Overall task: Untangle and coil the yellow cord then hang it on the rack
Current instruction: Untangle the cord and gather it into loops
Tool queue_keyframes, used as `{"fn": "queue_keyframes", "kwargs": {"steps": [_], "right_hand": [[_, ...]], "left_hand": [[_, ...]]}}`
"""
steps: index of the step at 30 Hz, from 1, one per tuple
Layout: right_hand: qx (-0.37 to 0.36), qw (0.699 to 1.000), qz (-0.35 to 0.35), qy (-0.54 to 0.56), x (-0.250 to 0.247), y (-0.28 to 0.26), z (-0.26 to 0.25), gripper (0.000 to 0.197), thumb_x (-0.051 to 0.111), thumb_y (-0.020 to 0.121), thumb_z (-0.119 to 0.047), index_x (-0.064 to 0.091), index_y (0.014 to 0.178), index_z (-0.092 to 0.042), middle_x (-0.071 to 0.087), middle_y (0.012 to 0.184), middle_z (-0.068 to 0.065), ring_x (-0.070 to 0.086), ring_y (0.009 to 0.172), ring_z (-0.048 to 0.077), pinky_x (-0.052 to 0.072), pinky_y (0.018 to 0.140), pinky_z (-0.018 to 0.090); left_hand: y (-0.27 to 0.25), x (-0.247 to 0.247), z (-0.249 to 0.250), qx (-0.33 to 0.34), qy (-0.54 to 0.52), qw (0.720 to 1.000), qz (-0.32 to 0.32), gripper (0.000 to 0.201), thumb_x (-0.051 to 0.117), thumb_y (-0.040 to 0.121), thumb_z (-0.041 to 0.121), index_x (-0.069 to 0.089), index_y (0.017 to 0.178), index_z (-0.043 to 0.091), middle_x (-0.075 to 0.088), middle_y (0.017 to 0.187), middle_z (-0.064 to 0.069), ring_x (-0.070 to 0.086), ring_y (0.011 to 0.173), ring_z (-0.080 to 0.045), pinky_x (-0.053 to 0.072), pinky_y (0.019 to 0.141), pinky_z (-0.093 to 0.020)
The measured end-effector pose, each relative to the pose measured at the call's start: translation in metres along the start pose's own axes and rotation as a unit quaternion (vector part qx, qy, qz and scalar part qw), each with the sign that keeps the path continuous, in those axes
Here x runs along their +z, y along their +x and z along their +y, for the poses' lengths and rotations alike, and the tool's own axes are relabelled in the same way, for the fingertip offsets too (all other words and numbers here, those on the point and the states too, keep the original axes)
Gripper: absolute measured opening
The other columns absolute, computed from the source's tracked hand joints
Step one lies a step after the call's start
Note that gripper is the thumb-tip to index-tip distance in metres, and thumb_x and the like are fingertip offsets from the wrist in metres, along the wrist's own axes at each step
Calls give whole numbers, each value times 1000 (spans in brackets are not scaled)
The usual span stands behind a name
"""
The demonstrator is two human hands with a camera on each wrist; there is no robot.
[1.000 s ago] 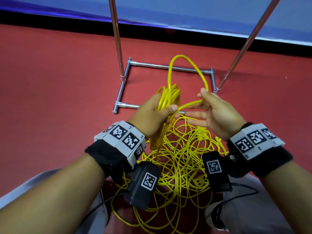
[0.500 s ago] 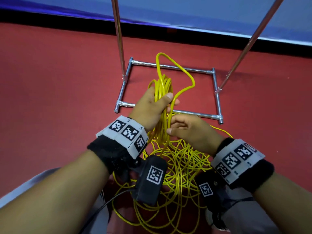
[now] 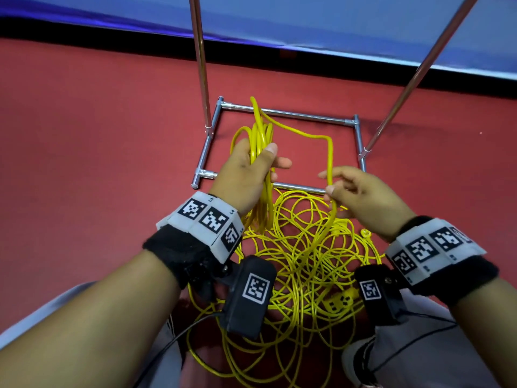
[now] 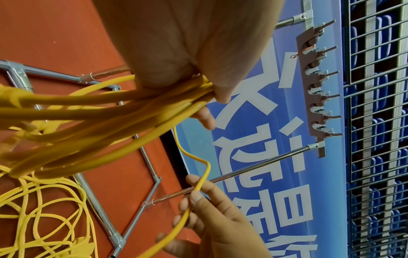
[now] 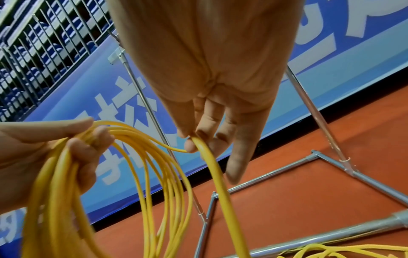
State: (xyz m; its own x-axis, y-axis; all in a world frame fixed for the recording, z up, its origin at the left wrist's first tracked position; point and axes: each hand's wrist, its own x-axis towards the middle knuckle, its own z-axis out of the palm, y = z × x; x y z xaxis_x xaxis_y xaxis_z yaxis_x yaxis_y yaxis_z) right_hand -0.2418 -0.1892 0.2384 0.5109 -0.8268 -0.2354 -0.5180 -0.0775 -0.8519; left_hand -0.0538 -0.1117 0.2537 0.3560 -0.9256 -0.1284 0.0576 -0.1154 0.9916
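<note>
My left hand (image 3: 272,158) grips a bundle of several coiled loops of the yellow cord (image 3: 261,135), thumb pressed over them, held above the floor. From the bundle one strand (image 3: 330,152) arcs right to my right hand (image 3: 327,182), which pinches it between thumb and forefinger. The rest of the cord lies in a loose tangle (image 3: 302,261) on the red floor between my forearms. In the left wrist view the bundle (image 4: 110,113) runs under my palm and the right hand (image 4: 198,192) pinches the strand. The right wrist view shows the pinch (image 5: 194,141) close up.
The metal rack's base frame (image 3: 293,116) lies on the red floor just beyond my hands, with two posts (image 3: 200,65) rising from it. A brown board of hooks (image 4: 313,83) sits at the rack's top. A yellow socket end (image 3: 340,302) lies in the tangle. Behind stands a blue banner (image 3: 307,21).
My right hand passed a loop to the left hand, then moved right and away, drawing a new length of cord out. The left hand kept its hold on the bundle.
</note>
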Motion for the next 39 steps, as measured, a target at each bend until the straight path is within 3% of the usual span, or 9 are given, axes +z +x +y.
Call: {"fn": "queue_keyframes", "kwargs": {"steps": [3,6,10,14,19,23,27,35,39], "right_hand": [[31,999,34,-14,-7,4,8,24,55,92,-8,52,114,-16,56,70,-1,52,64,19,56,64,45],[29,993,66,-90,-12,5,17,22,63,88,-10,48,100,-21,60,65,-3,60,56,24,56,65,50],[35,979,58,-192,-15,3,18,10,64,85,-9,58,91,-14,65,73,3,56,51,11,48,53,23],[24,956,-2,-292,-7,0,16,11,60,86,-9,66,93,-15,69,83,10,54,72,21,37,62,26],[-6,937,-117,-330,6,-6,8,23,54,88,-8,70,102,-17,67,93,0,59,83,17,43,71,20],[-80,935,-194,-284,10,-16,-13,33,63,78,-5,72,102,-25,54,86,-11,51,79,-3,35,70,6],[-139,935,-230,-231,15,-21,-26,48,55,72,7,72,106,-21,50,86,-11,48,81,-11,34,69,4],[-323,933,-48,-154,18,-23,-36,31,66,69,7,66,95,-10,64,85,-4,56,82,-1,35,73,0],[-286,952,35,-107,18,-24,-36,39,85,61,-17,54,83,-24,59,73,-6,53,64,9,40,60,8]], "left_hand": [[1,-1,1,19,4,1000,1,12,44,101,24,49,91,22,63,63,12,51,55,-3,41,53,-28],[1,-1,5,27,-13,1000,9,15,43,101,22,49,88,19,58,64,9,49,54,-4,40,48,-22],[4,-1,9,36,-44,998,17,17,41,102,22,49,87,18,56,65,8,48,54,-6,38,46,-20],[5,0,11,46,-83,995,25,20,39,103,23,49,87,17,52,68,4,48,54,-6,39,52,-23],[7,1,12,54,-136,988,46,16,39,103,21,46,90,14,52,66,5,47,55,-6,40,55,-22],[11,1,8,46,-149,986,58,15,50,91,31,47,89,17,54,62,10,48,56,-6,40,57,-23],[11,1,6,41,-143,987,52,21,51,79,35,46,89,17,55,63,11,49,57,-5,39,59,-23],[3,6,7,16,-125,992,-31,11,48,96,25,47,95,14,54,67,8,47,60,-9,37,59,-29],[-5,10,14,-7,-162,982,-98,10,42,100,16,43,104,7,49,62,7,43,53,-7,34,55,-25]]}}
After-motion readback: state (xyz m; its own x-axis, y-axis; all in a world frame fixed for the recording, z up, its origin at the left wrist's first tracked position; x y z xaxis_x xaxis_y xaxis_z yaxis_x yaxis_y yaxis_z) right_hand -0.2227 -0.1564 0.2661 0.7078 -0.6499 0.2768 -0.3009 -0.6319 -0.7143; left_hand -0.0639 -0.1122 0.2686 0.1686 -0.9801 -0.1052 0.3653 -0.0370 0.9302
